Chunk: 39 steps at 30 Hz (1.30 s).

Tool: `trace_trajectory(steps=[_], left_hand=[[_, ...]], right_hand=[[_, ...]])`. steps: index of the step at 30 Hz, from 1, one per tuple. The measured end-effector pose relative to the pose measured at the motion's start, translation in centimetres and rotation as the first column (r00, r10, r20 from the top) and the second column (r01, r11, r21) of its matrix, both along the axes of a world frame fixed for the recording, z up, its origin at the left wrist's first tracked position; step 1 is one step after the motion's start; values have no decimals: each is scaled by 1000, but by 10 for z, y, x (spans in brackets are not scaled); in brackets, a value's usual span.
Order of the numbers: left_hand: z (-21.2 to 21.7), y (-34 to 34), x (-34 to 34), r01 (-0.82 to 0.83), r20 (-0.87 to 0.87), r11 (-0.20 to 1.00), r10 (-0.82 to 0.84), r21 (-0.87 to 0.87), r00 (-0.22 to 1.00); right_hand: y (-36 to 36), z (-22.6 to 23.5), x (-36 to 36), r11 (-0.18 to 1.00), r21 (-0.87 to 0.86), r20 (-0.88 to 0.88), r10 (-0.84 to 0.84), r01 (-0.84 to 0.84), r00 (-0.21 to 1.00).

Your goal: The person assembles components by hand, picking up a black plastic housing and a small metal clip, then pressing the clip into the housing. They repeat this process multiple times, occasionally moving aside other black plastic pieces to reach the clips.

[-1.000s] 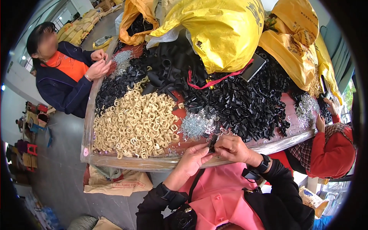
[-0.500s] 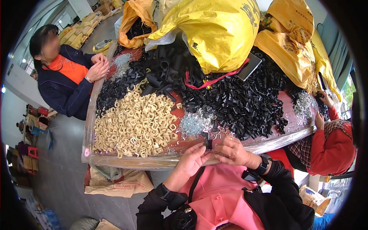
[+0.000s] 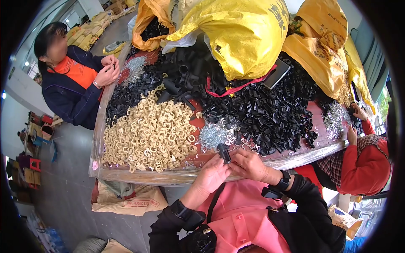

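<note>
Nearest us, our left hand (image 3: 212, 175) and right hand (image 3: 252, 165) meet at the table's near edge (image 3: 168, 177), fingertips of both pinched on one small black plastic clip piece (image 3: 224, 152) held upright just over the rim. Whether a metal part is already seated in it we cannot tell.

Just beyond lies a small heap of silvery wire springs (image 3: 212, 135); left of it, a broad pile of beige plastic ring pieces (image 3: 147, 135); right, a big spread of black plastic pieces (image 3: 270, 114).

Risk, as we judge it: the piece sits over the edge, so a slipped pinch could drop it to the floor; springs near the rim could scatter likewise.

Farther back, bulging yellow plastic sacks (image 3: 244, 33). A co-worker in a dark jacket (image 3: 71, 92) works at the far left; another in a red sleeve (image 3: 371, 164) on the right.
</note>
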<state>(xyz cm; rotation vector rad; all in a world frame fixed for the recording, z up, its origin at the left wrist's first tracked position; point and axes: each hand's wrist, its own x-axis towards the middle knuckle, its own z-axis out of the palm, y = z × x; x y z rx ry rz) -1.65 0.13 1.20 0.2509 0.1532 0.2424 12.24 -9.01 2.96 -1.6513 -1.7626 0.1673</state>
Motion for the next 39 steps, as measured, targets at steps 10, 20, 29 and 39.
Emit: trace_trajectory(steps=[10, 20, 29, 39], left_hand=[[-6, 2, 0, 15, 38, 1000, -15, 12, 999], [8, 1, -4, 54, -45, 987, -48, 153, 998], [6, 1, -9, 123, -196, 963, -76, 241, 978], [6, -5, -9, 208, -308, 916, -100, 343, 946]], right_hand=[[0, -7, 3, 999, 14, 24, -36, 36, 999], [-9, 17, 8, 998, -62, -186, 8, -20, 983], [-9, 36, 4, 995, 30, 40, 91, -92, 995], [-5, 34, 3, 990, -11, 132, 137, -137, 982]])
